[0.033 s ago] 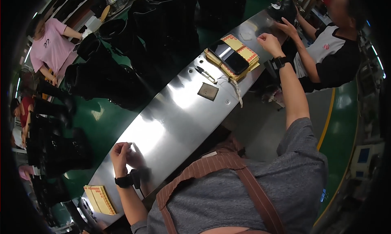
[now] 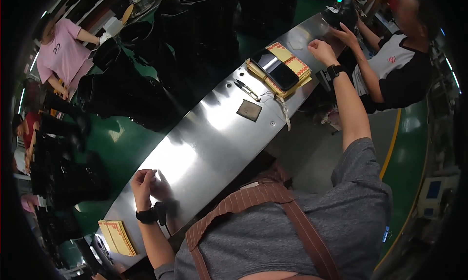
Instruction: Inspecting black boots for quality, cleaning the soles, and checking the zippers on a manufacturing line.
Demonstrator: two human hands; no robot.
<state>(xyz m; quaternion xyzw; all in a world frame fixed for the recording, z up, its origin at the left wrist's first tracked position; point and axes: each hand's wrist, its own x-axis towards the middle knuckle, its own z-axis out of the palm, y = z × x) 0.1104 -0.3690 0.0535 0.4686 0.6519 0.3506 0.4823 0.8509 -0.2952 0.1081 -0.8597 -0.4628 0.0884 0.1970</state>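
Silvery metal tabletop point(image 2: 219, 138) runs from lower left to upper right above green floor point(image 2: 114, 129), with black boots point(image 2: 122, 97) crowding the upper left. At upper centre-right, a dark phone point(image 2: 275, 69) lies on a yellow card stack point(image 2: 296, 65), its long axis slanting from upper left to lower right. Just beside the stack, the right hand point(image 2: 321, 52) has its fingertips drawn together, as does the left hand point(image 2: 142, 182) at lower left; whether either pinches anything, I cannot tell. Against the earlier frame, both hands sit almost unchanged.
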